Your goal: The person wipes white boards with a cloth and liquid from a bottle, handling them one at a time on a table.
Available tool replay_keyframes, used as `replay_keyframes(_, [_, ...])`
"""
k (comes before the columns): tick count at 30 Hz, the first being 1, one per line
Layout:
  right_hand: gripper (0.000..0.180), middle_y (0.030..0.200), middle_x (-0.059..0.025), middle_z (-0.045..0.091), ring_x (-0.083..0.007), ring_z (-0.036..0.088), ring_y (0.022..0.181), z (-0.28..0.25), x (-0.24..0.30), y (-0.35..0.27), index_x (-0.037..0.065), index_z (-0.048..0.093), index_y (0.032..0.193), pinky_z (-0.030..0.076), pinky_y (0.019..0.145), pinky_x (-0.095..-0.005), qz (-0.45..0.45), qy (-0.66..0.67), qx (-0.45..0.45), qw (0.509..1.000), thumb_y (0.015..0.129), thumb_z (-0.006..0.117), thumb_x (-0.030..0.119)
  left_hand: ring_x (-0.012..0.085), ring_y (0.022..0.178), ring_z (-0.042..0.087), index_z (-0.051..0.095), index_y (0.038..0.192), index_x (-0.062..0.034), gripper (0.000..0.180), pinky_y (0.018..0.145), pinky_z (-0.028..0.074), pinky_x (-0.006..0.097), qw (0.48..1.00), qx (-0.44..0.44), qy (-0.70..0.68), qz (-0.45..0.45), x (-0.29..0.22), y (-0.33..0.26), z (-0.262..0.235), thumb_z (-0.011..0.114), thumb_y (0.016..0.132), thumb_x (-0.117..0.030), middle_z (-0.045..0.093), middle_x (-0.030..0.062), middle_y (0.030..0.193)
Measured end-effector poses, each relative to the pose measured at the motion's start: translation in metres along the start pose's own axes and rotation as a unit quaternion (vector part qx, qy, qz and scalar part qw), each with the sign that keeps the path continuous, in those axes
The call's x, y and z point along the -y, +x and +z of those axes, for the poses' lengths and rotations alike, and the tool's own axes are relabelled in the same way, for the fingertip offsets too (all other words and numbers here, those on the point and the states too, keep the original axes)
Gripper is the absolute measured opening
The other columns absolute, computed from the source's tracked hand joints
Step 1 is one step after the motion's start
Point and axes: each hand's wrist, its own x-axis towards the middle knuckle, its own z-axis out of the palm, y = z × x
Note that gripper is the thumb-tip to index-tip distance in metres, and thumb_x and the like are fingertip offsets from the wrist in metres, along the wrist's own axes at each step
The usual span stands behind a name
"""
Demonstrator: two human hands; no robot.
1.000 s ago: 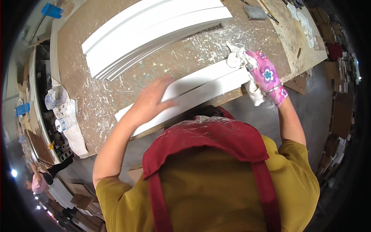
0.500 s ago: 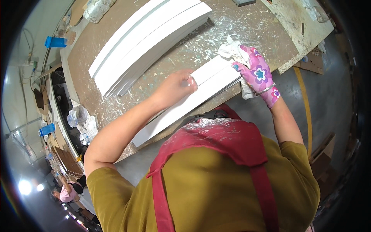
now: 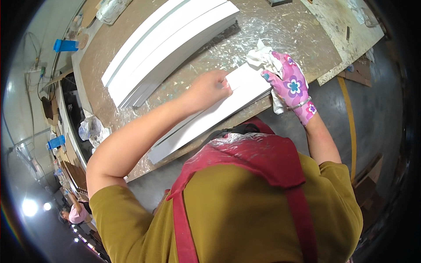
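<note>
Long white boards [image 3: 199, 127] lie in a small stack along the near edge of the workbench, slanting up to the right. My bare left hand [image 3: 211, 90] is curled closed over the top board's far side; what its fingers pinch, if anything, is hidden. My right hand [image 3: 291, 85], in a pink flowered glove, is closed on a crumpled white cloth [image 3: 262, 57] at the boards' right end. Part of the cloth hangs below that hand, by the bench edge.
A larger stack of white boards [image 3: 175, 50] lies farther back on the paint-spattered workbench [image 3: 280, 30]. Clear plastic bags [image 3: 90, 129] and blue containers [image 3: 66, 45] are at the left. A person in pink [image 3: 79, 212] is at the far lower left. Cardboard [image 3: 357, 72] lies at the right.
My left hand has slid a short way up and to the right along the boards, toward the cloth. The right hand and cloth have hardly moved.
</note>
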Motion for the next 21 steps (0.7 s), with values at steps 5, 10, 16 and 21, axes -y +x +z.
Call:
replay_keyframes(5, [0.053,0.111,-0.0205,0.057,-0.0338,0.055,0.103,0.000,0.001,0.000,0.000,0.052,0.121,0.043,0.091,-0.0385,0.011,0.014,0.009,1.000,0.082,0.064,0.034,0.0199,0.098,0.055,0.053,0.075,-0.0026,0.018,0.092,0.040,0.031,0.999,-0.018,-0.007,0.047,0.000,0.008,0.003,0.062,0.082,-0.016,0.060,0.0100,0.105])
replay_keyframes(10, [0.052,0.110,-0.0198,0.057,-0.0339,0.055,0.103,0.000,0.003,0.000,0.000,0.053,0.120,0.044,0.090,-0.0379,0.001,0.020,-0.011,1.000,0.082,0.064,0.033,0.0170,0.090,0.055,0.052,0.074,-0.0025,0.017,0.087,0.041,0.030,1.000,-0.008,-0.002,0.023,0.000,0.019,0.005,0.062,0.082,-0.014,0.061,0.0070,0.096])
replay_keyframes(16, [0.051,0.109,-0.0187,0.058,-0.0336,0.056,0.102,0.003,-0.001,-0.003,0.000,0.055,0.117,0.044,0.089,-0.0387,-0.004,0.026,-0.044,0.999,0.080,0.067,0.032,0.0145,0.088,0.055,0.051,0.073,-0.0034,0.017,0.084,0.042,0.029,0.999,0.009,-0.018,0.043,-0.006,0.017,0.003,0.061,0.082,-0.013,0.061,0.0073,0.091])
replay_keyframes(21, [0.049,0.109,-0.0191,0.058,-0.0340,0.056,0.101,0.007,0.002,-0.003,0.001,0.056,0.116,0.045,0.089,-0.0379,-0.007,0.025,-0.049,0.998,0.080,0.066,0.031,0.0172,0.095,0.055,0.056,0.080,-0.0028,0.017,0.090,0.042,0.031,0.999,0.011,0.044,-0.026,-0.019,0.033,0.005,0.058,0.086,-0.018,0.061,0.0098,0.098])
